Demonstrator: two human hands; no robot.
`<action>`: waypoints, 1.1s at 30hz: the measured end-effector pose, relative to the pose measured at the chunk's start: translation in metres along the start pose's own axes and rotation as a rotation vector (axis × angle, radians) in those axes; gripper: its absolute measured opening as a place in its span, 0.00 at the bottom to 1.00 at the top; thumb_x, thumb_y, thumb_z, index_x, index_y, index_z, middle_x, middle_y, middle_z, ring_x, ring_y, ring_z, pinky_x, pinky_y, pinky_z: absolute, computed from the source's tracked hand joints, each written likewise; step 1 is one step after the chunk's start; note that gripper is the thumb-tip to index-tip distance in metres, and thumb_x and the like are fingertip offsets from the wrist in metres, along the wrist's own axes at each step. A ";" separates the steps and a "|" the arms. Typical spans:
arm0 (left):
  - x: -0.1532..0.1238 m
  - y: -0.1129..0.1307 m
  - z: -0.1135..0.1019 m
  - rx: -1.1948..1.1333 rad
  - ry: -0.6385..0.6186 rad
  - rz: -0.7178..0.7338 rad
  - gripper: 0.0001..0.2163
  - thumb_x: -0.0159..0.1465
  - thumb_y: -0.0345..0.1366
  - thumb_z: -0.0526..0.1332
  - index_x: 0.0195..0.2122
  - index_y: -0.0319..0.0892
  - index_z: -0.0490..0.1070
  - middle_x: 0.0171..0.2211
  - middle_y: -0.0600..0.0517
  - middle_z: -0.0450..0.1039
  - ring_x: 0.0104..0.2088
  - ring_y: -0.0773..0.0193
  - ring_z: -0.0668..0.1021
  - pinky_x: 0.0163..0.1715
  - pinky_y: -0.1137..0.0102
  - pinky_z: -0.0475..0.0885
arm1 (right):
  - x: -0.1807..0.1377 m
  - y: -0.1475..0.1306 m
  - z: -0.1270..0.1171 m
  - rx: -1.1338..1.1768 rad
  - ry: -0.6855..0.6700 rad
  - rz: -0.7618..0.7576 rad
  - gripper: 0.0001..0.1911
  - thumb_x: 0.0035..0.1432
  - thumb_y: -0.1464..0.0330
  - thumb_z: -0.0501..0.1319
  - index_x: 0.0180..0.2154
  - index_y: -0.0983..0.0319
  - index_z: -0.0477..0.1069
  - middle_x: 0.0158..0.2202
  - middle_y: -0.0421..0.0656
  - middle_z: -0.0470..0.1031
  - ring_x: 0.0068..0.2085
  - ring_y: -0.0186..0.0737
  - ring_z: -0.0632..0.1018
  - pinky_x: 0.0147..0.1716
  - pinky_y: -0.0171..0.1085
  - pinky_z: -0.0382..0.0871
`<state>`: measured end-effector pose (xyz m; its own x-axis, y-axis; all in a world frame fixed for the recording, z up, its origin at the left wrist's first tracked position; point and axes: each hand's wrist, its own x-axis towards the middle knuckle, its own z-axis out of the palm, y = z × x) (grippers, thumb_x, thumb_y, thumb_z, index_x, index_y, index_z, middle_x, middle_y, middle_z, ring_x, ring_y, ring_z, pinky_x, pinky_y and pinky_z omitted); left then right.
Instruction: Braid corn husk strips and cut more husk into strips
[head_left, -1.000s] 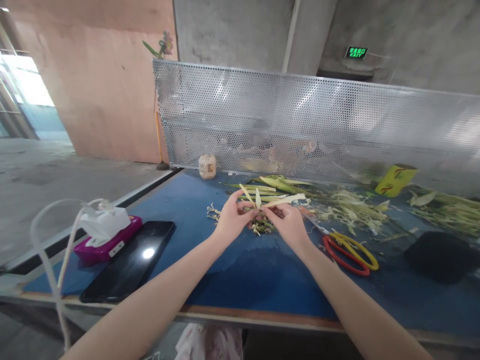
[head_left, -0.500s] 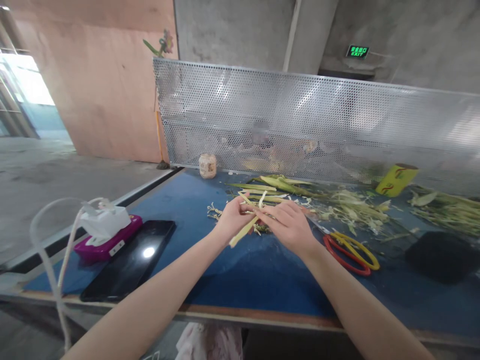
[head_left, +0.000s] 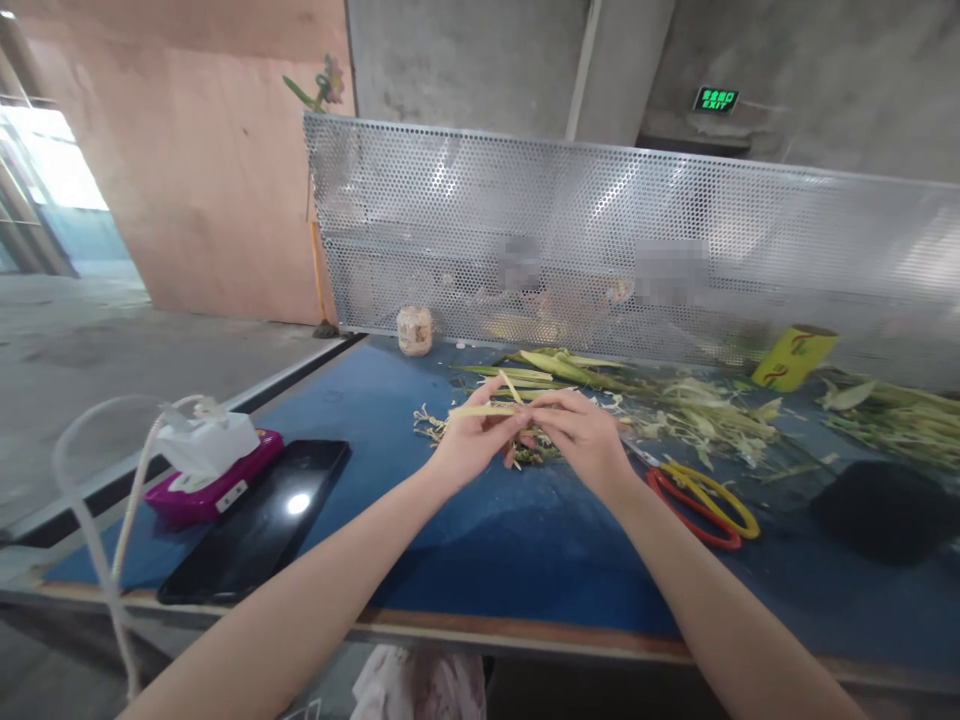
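Note:
Both hands meet over the middle of the blue table [head_left: 465, 540]. My left hand [head_left: 469, 440] pinches a pale yellow leaf strip [head_left: 480, 411] that lies roughly level and points left. My right hand [head_left: 585, 435] is closed on the same strip from the right, fingers curled over it. Under the hands lies a small clump of plant scraps [head_left: 529, 455]. Behind them is a spread of green and yellow leaves and stalks [head_left: 675, 400].
Red and yellow scissors [head_left: 701, 490] lie right of my right hand. A black phone [head_left: 262, 520] and a magenta box with a white charger [head_left: 206, 465] sit at the left. A small jar [head_left: 415, 331], a yellow cup [head_left: 791, 358], a black object [head_left: 881, 510] and a perforated metal screen [head_left: 600, 240] are behind.
The strip, slanting down to the left half a second ago, now lies level between the hands. My right hand has shifted slightly right and up.

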<state>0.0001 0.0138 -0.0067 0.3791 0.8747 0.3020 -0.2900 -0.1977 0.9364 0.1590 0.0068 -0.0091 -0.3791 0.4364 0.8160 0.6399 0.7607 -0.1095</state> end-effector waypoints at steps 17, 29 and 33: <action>0.000 0.002 0.000 0.049 0.033 -0.068 0.19 0.59 0.37 0.55 0.52 0.44 0.58 0.29 0.53 0.71 0.20 0.70 0.71 0.11 0.78 0.59 | 0.005 -0.005 -0.001 0.189 -0.129 0.217 0.15 0.52 0.72 0.58 0.43 0.56 0.70 0.36 0.42 0.72 0.38 0.39 0.71 0.37 0.39 0.66; -0.002 0.005 0.003 0.144 -0.153 -0.018 0.22 0.57 0.34 0.57 0.54 0.42 0.58 0.27 0.53 0.67 0.22 0.68 0.73 0.13 0.77 0.63 | 0.009 -0.011 -0.006 0.433 -0.018 0.468 0.06 0.47 0.66 0.62 0.29 0.61 0.69 0.29 0.40 0.73 0.28 0.35 0.70 0.29 0.36 0.64; 0.000 0.004 0.001 0.146 -0.211 -0.006 0.22 0.58 0.36 0.56 0.54 0.41 0.59 0.25 0.52 0.68 0.23 0.67 0.73 0.13 0.77 0.64 | 0.009 -0.008 -0.006 0.601 -0.028 0.544 0.09 0.46 0.66 0.63 0.32 0.61 0.68 0.30 0.41 0.74 0.31 0.37 0.73 0.31 0.37 0.65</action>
<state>-0.0002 0.0124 -0.0026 0.5596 0.7674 0.3128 -0.1627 -0.2683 0.9495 0.1549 0.0022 0.0031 -0.1395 0.8255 0.5470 0.2743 0.5629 -0.7796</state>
